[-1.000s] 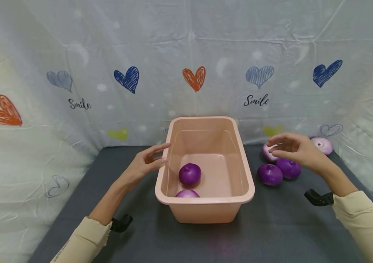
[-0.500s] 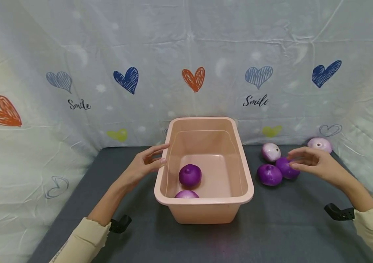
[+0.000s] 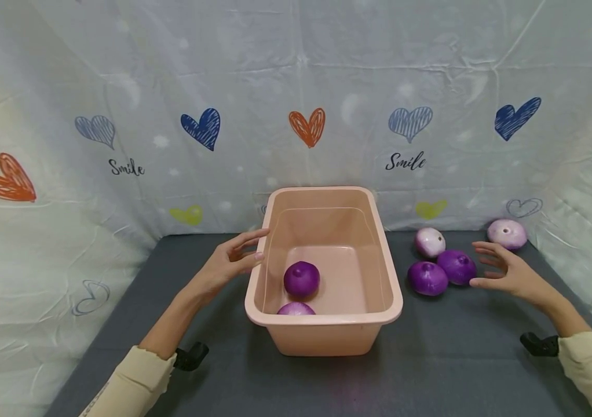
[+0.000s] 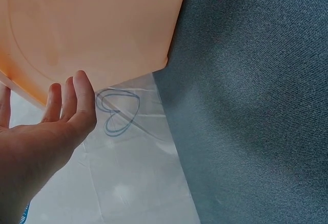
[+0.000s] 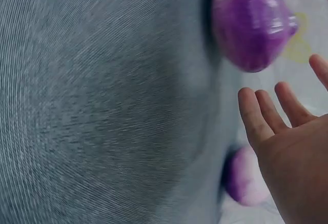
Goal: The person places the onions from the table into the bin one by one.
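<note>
A pale orange plastic basin [image 3: 324, 336] stands mid-table, with a dark purple onion [image 3: 302, 278] and a lighter one [image 3: 296, 308], partly hidden by the near rim, inside. At its left rim is my left hand [image 3: 225, 263], fingertips and thumb against the edge; the left wrist view shows loosely extended fingers [image 4: 84, 98] beside the outer wall. My right hand [image 3: 515, 278] hovers just right of a purple onion [image 3: 456, 267], fingers and thumb spread with nothing between them. Another purple onion [image 3: 427, 278] and a whitish-purple onion [image 3: 430, 242] lie beside that one.
One pale onion [image 3: 507, 234] lies at the back right, behind my right hand. A dark grey cloth [image 3: 431, 359] covers the table. White sheeting [image 3: 254, 75] printed with hearts hangs behind and at both sides.
My right hand has moved right and down from above the onions to the right side of a purple one, its fingers spreading wider. My left hand stays at the basin's rim.
</note>
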Demonstrator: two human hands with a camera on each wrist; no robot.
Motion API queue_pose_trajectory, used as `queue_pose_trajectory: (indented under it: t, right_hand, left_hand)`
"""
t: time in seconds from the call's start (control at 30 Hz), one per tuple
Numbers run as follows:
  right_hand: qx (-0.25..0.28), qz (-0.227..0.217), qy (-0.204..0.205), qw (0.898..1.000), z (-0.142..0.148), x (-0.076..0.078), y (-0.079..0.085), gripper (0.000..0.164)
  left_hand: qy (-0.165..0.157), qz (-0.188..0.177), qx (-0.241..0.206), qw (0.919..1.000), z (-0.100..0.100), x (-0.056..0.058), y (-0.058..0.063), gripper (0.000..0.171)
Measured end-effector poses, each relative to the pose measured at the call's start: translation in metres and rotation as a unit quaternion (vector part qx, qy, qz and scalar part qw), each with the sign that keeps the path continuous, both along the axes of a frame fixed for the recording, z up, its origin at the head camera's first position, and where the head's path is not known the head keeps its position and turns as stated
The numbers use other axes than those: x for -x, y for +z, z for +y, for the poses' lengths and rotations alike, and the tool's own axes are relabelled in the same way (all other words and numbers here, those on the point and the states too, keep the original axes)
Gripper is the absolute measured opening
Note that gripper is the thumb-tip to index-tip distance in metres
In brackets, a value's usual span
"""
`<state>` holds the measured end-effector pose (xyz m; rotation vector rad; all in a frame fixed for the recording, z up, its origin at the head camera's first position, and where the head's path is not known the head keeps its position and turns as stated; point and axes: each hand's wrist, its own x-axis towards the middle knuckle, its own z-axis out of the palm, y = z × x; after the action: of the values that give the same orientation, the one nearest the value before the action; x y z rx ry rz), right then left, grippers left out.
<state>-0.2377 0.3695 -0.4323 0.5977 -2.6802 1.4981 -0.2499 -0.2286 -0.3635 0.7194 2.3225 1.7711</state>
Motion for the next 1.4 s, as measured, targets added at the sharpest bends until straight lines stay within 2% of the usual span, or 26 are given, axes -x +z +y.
queue_pose_trajectory:
  t: [0.13, 0.3, 0.5, 0.77, 1.13, 1.4]
  right_hand:
    - [-0.007, -0.015, 0.003, 1.0, -0.003, 0.009, -0.01, 0.081]
    - [-0.012, -0.02, 0.001, 1.0, -0.011, 0.018, -0.015, 0.08]
    - [-0.014, 0.009, -0.007, 1.0, -0.015, 0.024, -0.018, 0.071]
    - [-0.025, 0.04, -0.023, 0.999, -0.017, 0.024, -0.019, 0.066]
    - [-0.022, 0.031, -0.056, 0.998, -0.001, 0.013, -0.001, 0.066]
    - [0.029, 0.039, -0.057, 0.997, 0.005, 0.002, 0.015, 0.062]
  left_hand:
    - [0.003, -0.001, 0.003, 1.0, -0.001, 0.0, -0.001, 0.056]
    - [0.005, 0.001, 0.003, 1.0, -0.001, -0.001, -0.001, 0.055]
    - [0.004, -0.002, 0.0, 1.0, 0.0, -0.001, -0.002, 0.055]
    - [0.004, -0.002, -0.001, 1.0, 0.0, -0.002, 0.0, 0.055]
    - [0.002, -0.007, -0.002, 1.0, 0.002, -0.002, 0.004, 0.055]
    - [0.004, -0.005, -0.006, 1.0, 0.002, -0.003, 0.005, 0.056]
